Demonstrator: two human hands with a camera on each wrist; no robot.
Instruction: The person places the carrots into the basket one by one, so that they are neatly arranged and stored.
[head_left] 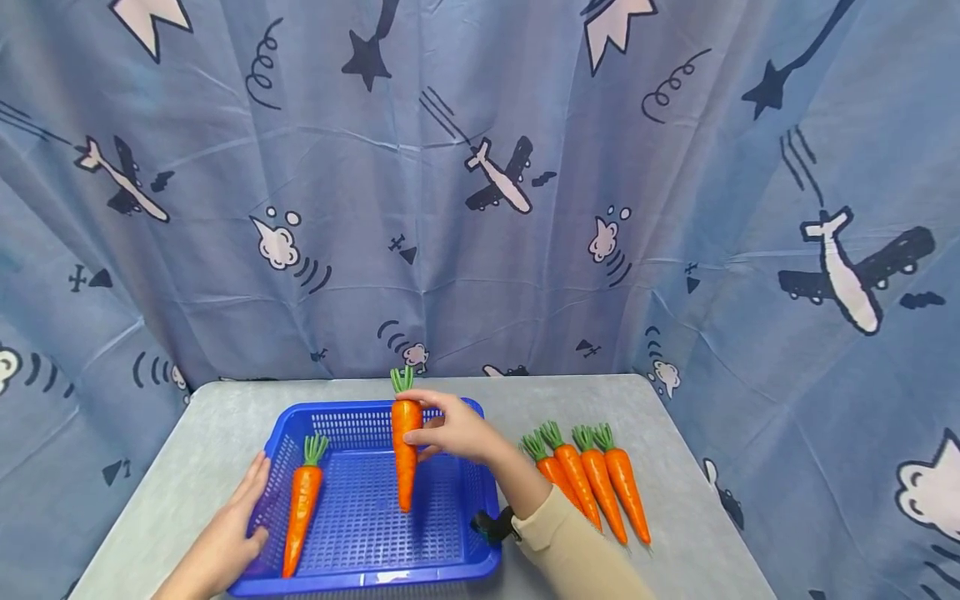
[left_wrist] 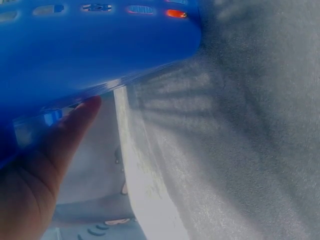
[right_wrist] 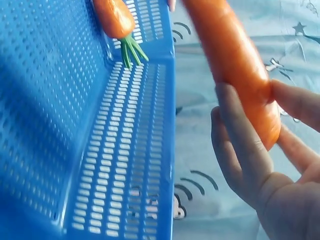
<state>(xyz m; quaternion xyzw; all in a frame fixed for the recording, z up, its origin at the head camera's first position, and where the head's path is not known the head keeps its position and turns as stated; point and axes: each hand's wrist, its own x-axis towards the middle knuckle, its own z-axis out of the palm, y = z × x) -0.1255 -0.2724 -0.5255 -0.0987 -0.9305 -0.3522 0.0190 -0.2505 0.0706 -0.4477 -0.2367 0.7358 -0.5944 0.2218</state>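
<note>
My right hand (head_left: 459, 429) pinches an orange carrot (head_left: 406, 479) near its top, thumb on one side and fingers on the other. This carrot hangs upright over the blue plastic basket (head_left: 367, 577), green stems up, tip down. The right wrist view shows the fingertips around its thick end. A second carrot (head_left: 302, 508) lies in the basket along the left side, stems toward the back. My left hand (head_left: 228, 533) rests against the basket's left rim with its fingers straight; in the left wrist view one finger touches the basket edge.
Several carrots (head_left: 617, 483) lie side by side on the grey table (head_left: 697, 517) right of the basket, partly behind the right forearm. A blue patterned curtain (head_left: 480, 275) hangs behind and beside the table. A black strap (head_left: 493, 525) is on the right wrist.
</note>
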